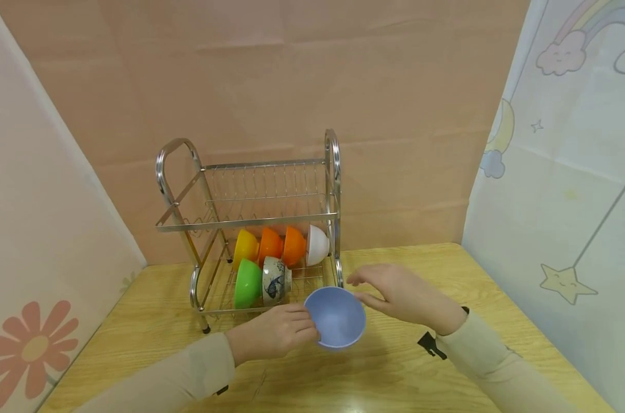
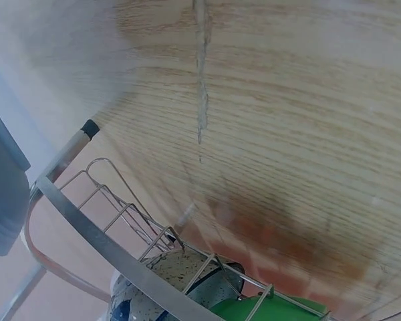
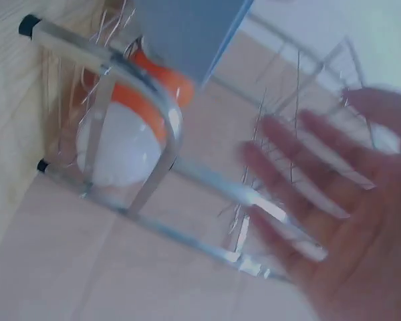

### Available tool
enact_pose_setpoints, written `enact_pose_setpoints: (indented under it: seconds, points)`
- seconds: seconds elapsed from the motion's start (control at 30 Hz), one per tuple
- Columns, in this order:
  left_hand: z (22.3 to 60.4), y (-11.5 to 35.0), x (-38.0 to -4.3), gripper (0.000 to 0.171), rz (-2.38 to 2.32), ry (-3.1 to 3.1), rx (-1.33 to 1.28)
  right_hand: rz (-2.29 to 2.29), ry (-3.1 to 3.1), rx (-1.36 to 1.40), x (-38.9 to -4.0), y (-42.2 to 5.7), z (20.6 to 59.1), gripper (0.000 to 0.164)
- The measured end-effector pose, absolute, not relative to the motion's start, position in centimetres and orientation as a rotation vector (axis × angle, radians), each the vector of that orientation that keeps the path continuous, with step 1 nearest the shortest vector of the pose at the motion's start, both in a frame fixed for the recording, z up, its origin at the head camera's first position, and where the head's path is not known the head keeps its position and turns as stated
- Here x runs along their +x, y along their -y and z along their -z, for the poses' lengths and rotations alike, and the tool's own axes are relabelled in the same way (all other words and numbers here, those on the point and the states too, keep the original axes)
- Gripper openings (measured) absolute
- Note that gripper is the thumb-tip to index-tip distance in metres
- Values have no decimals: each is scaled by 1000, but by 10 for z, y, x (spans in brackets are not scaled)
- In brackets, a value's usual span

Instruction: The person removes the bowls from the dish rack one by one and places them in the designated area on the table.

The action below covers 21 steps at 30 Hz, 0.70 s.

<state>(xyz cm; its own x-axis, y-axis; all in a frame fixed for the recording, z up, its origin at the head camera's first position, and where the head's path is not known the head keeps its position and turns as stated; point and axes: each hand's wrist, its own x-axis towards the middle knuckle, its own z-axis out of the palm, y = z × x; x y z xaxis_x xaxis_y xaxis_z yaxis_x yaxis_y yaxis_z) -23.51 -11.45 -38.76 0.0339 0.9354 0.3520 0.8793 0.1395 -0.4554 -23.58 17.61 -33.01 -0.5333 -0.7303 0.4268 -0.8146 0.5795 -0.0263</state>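
A blue bowl is held above the table, its open side toward the head camera. My left hand pinches it at the left rim, thumb on the near side. To its right, my right hand has its fingers extended and parted from the thumb, close to the rim. The right wrist view shows that hand spread, slightly blurred, with nothing in it and the blue bowl apart from it. Just behind the bowl stands a two-tier metal dish rack.
On the rack's lower tier, a green bowl and a fish-patterned bowl sit in front. Behind are a yellow bowl, two orange bowls and a white bowl. A black strap buckle hangs by the right sleeve.
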Motion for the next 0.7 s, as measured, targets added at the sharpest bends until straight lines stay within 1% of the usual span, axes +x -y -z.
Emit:
enact_pose_setpoints:
  seconds: [0.1, 0.27, 0.37, 0.47, 0.7]
  points:
    - [386, 114, -237, 19, -90, 1823, -1735, -256, 2231, 1453, -228, -168, 329, 33]
    - [384, 116, -238, 16, -59, 1793, -1714, -151, 2063, 1629, -222, -160, 343, 39]
    - [383, 116, -238, 15, -55, 1786, -1706, -103, 1996, 1668, -224, -158, 355, 41]
    - [382, 116, -238, 15, -49, 1791, -1708, -80, 1956, 1674, -227, -156, 363, 40]
    - [382, 114, -238, 10, -18, 1807, -1714, -6, 1939, 1655, -232, -152, 372, 37]
